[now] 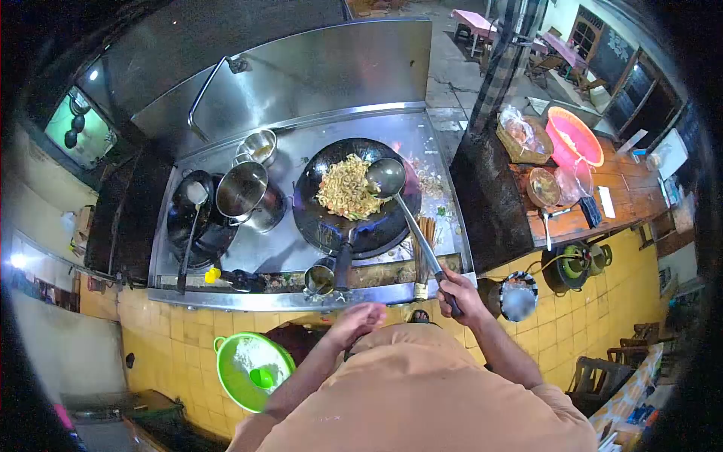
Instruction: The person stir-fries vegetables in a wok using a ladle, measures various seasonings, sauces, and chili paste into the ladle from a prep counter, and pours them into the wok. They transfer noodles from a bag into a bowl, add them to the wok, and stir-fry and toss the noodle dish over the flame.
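My right hand (462, 296) is closed around the dark grip of a long-handled ladle (419, 230). The ladle's round bowl lies over the right side of the noodles (346, 188), which are mixed with bits of vegetable in a black wok (309, 215). Blue flame shows around the wok. My left hand (359, 324) is in front of the stove edge, its fingers curled in with nothing visible in them. It is below the wok handle (343, 264), apart from it. A small metal cup (319, 277) stands left of that handle.
Left on the steel stove are pots (242, 190) and a dark pan with another ladle (197, 196). A yellow-capped bottle (237, 280) lies at the front edge. A green basin (226, 377) is low at left. A wooden table (602, 207) with a pink basket (576, 135) is right, beyond a dark post.
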Available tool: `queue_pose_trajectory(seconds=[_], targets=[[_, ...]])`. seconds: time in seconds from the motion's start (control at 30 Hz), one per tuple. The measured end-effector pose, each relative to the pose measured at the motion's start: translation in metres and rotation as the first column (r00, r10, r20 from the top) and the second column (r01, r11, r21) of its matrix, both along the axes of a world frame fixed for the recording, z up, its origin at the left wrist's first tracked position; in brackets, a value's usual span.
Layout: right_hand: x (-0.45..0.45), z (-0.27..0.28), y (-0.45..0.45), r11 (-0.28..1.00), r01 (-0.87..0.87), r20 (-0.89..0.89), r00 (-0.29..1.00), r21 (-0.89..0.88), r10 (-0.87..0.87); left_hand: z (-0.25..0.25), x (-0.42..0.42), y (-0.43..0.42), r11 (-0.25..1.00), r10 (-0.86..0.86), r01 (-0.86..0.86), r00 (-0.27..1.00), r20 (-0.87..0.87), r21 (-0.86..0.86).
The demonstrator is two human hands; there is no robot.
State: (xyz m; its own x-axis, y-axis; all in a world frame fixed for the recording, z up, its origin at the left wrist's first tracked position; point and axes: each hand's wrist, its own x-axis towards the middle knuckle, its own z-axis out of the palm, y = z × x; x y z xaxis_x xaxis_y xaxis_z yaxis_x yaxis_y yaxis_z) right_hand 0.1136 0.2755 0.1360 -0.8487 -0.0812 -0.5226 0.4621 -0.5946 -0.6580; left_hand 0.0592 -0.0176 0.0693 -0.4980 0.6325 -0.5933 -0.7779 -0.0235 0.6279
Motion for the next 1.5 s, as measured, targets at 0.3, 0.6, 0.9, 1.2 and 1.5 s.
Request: queue_pose_trajectory(seconds=[0.3,0.6,0.9,1.2,1.5], targets=[[-0.015,0.003,-0.005,0.993,-0.102,-0.191,0.975,0.059,0.111,0.042,-0.021,0.158,0.99,-0.042,-0.007,0.939,-0.342,-0.142],[0.003,-0.081,0.14,0.477,0.048,-0.111,0.988,0.877,0.105,0.047,-0.045,0.103,0.918,0.314,-0.367,0.904,-0.289,-0.151],[0.03,-0.138,0.365,-0.332,-0.128,0.032,0.959,0.935,-0.282,0.071,-0.076,0.019,0.431,-0.36,-0.399,0.747,-0.56,-0.809],[-0.007,-0.122,0.371,-0.32,-0.21,0.089,0.931,0.924,-0.355,0.077,-0.1,0.012,0.275,-0.456,-0.403,0.745,-0.487,-0.873],[0.012,-0.114,0.291,-0.169,0.217,-0.266,0.887,0.961,-0.377,0.074,-0.111,-0.014,0.819,0.212,-0.323,0.938,-0.274,-0.475]])
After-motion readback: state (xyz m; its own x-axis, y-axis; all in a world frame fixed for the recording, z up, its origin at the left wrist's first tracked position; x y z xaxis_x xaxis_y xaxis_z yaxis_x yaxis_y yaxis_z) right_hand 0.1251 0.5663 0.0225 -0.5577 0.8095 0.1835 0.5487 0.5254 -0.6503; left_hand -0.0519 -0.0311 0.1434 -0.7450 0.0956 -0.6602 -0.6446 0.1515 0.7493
